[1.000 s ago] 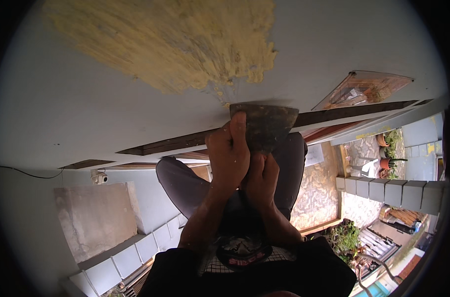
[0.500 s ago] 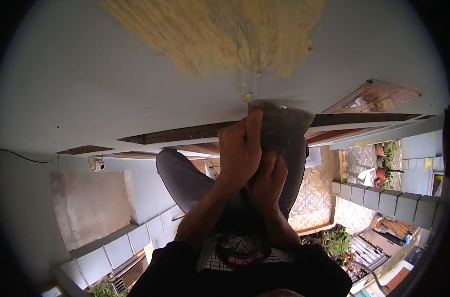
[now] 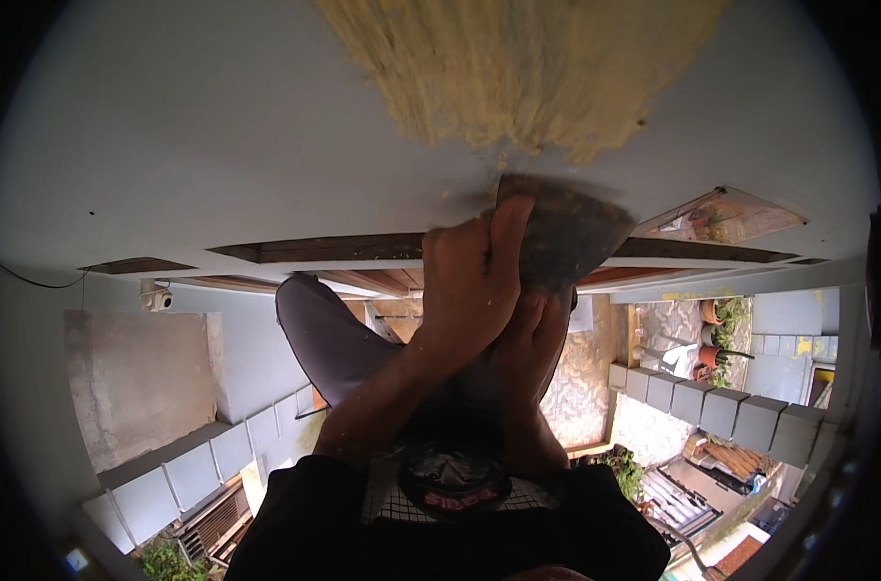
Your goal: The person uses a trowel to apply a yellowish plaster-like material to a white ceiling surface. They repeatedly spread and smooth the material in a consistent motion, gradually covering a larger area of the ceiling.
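Observation:
A wide, dark, stained scraper (image 3: 571, 232) has its broad blade up against a pale grey painted surface (image 3: 218, 126). My right hand (image 3: 532, 334) is closed around its lower, narrow end; the handle is mostly hidden there. With thumb and fingers my left hand (image 3: 474, 271) grips the blade's left edge. Above the blade's upper corner spreads a large streaky yellow patch (image 3: 537, 77) on the grey surface. Small yellow crumbs (image 3: 503, 158) sit between the patch and the blade.
A long dark slot (image 3: 334, 249) crosses the grey surface below the blade. To the right is a clear, shiny panel (image 3: 726, 215). A small white camera (image 3: 156, 295) sits at left. Potted plants (image 3: 712, 339) and a row of grey blocks (image 3: 687, 398) lie farther off at right.
The scraper and both hands have shifted a little to the right and up, bringing the blade closer to the yellow patch. The whole view has turned slightly. Both grips stay the same.

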The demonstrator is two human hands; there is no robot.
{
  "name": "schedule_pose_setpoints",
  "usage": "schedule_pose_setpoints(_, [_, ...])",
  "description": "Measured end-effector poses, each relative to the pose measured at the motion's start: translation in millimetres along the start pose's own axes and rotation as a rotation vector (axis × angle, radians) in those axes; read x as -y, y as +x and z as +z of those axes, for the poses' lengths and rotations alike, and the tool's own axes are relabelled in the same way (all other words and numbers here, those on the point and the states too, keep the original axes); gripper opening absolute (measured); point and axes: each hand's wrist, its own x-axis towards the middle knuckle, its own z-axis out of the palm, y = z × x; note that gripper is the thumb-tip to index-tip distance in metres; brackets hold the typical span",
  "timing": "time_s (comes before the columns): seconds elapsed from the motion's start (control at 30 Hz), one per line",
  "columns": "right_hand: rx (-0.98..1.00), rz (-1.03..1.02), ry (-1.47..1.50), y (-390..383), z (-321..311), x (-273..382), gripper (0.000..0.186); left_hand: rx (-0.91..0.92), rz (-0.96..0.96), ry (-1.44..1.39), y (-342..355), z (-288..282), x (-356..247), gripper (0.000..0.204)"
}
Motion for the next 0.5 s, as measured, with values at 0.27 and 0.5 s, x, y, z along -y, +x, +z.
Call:
schedule_pose_setpoints(0.27, [0.066,0.125,0.058,5.3,-9.5,-0.3,0.033,0.066,-0.051,-0.040,-7.4,-4.3,19.0,0.046])
schedule_pose_setpoints(0.5, [-0.020,0.043,-0.212,10.2,-20.0,-29.1,0.039,-0.087,0.008,-0.138,-12.1,16.4,28.9,0.046])
